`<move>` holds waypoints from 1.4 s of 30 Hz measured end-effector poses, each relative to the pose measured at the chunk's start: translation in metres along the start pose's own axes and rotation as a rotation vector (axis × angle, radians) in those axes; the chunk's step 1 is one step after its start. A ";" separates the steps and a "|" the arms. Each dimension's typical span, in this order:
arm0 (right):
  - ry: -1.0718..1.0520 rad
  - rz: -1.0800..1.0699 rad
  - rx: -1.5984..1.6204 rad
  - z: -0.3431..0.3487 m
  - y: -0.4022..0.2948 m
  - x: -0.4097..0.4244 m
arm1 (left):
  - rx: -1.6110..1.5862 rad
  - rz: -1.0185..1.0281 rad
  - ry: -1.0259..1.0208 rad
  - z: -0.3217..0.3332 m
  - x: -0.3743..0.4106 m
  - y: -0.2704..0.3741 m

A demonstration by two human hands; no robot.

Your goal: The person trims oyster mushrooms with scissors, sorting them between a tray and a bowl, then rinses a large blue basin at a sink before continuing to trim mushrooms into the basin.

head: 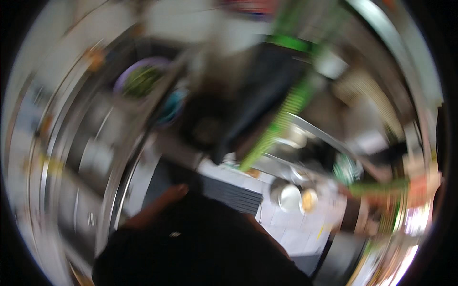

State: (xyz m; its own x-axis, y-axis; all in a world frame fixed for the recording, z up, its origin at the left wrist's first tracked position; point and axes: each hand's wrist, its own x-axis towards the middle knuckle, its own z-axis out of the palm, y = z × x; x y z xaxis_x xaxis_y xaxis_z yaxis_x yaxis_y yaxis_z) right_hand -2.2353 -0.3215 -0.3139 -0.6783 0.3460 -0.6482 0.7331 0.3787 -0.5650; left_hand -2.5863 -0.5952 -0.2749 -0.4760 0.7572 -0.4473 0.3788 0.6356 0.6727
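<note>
The whole view is blurred by motion. My left hand shows at the front of my black shirt, above a dark ribbed floor mat. Its fingers are too smeared to make out, and I see no object in it. Of my right arm only a strip of forearm appears beside the shirt; the right hand itself is out of view. Before me lie the mat and white floor tiles.
Along the left runs a metal counter with sinks. A purple basin there holds green leafy stuff. Bright green shelving slants across the upper right. On the tiles stand a white bucket and a container with yellowish contents.
</note>
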 end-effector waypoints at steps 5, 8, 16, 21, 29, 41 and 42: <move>-0.157 -0.282 -0.092 0.009 0.095 0.123 | -0.185 -0.199 0.291 -0.070 -0.072 0.025; -0.356 -0.251 -0.193 0.014 0.006 0.174 | -0.174 -0.217 0.574 -0.123 -0.087 0.014; -0.306 -0.133 -0.094 0.003 -0.237 0.340 | 0.007 -0.187 0.838 -0.262 -0.035 -0.007; -0.276 0.095 0.423 0.033 -0.322 0.526 | 0.139 -0.418 0.703 -0.276 0.022 -0.061; -0.080 0.174 0.851 0.103 -0.431 0.799 | 0.305 -0.464 0.565 -0.261 0.067 -0.084; 0.477 0.247 1.123 0.122 -0.449 0.830 | 0.032 -0.568 0.655 -0.222 0.027 -0.103; 0.517 0.249 1.108 0.107 -0.446 0.806 | 0.015 -0.547 0.648 -0.239 0.046 -0.096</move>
State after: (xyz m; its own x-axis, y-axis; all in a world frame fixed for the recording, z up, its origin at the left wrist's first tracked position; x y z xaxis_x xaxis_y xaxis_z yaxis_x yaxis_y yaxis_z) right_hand -3.1033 -0.3036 -0.6390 -0.2709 0.6965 -0.6645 0.3214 -0.5853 -0.7444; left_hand -2.8344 -0.6575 -0.2187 -0.9542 0.1091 -0.2786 -0.0294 0.8925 0.4501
